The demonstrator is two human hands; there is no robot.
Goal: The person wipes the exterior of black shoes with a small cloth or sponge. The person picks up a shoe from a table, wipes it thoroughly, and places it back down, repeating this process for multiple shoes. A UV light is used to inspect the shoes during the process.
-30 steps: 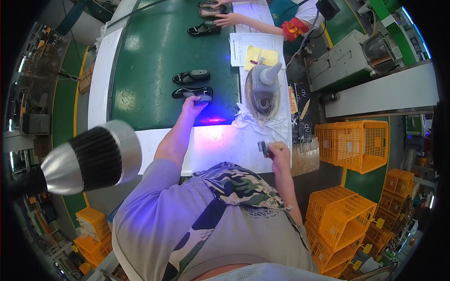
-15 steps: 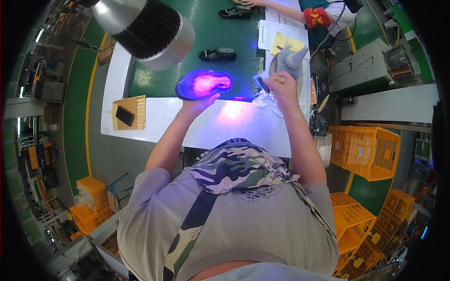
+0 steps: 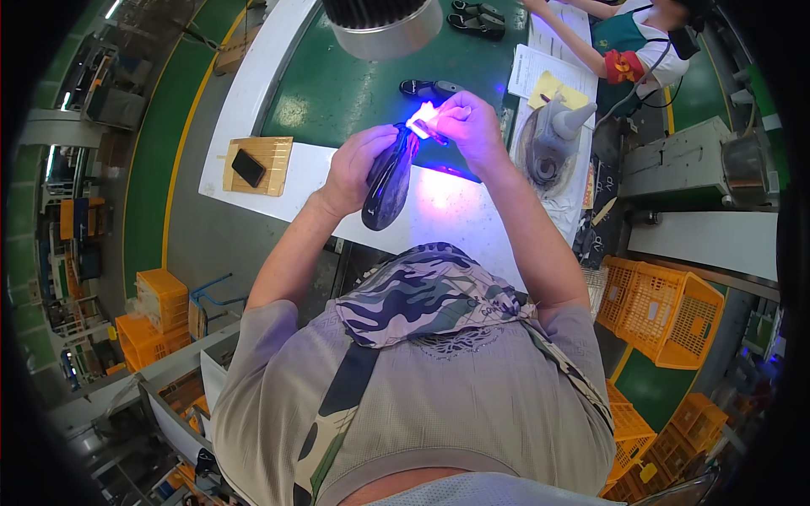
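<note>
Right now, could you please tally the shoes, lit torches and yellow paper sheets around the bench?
Shoes: 3, one in the left hand, shoe; one on the belt; one further up
Lit torches: 1, in the right hand
Yellow sheets: 1
Total: 5

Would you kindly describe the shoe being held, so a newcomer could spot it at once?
Start at the white workbench edging the green conveyor belt. Above its near edge, the left hand holds a dark shoe upright. Unlike the shoes lying flat on the belt, it is lifted and lit violet.
</note>
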